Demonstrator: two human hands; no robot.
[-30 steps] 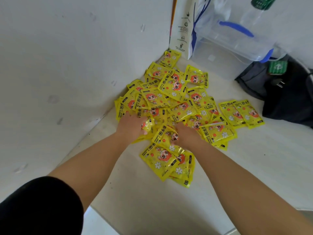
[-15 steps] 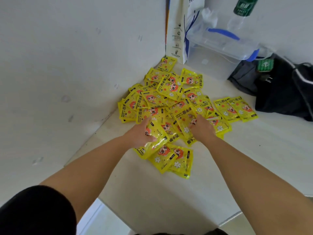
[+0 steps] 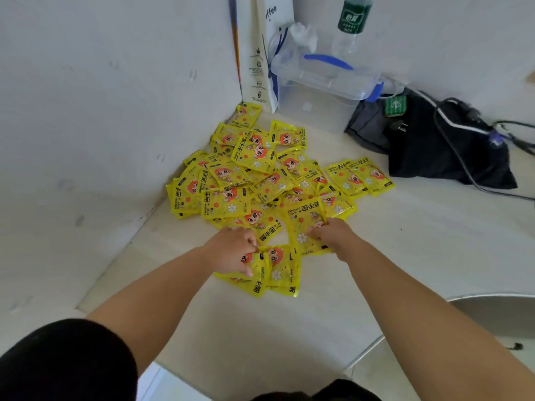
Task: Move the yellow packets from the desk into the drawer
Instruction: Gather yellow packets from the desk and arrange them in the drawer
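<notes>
Left hand point(image 3: 231, 253), right hand point(image 3: 333, 235) nearer edge point(image 3: 370, 344), gripping packets point(image 3: 231, 198).

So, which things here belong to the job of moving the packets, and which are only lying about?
For the job: yellow packets; left hand, gripping some; right hand, pinching one; desk. The drawer is not in view.

Lying about: clear plastic box; water bottle; white paper bag; black bag.

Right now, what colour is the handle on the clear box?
The handle is blue; head view shows it.
</notes>
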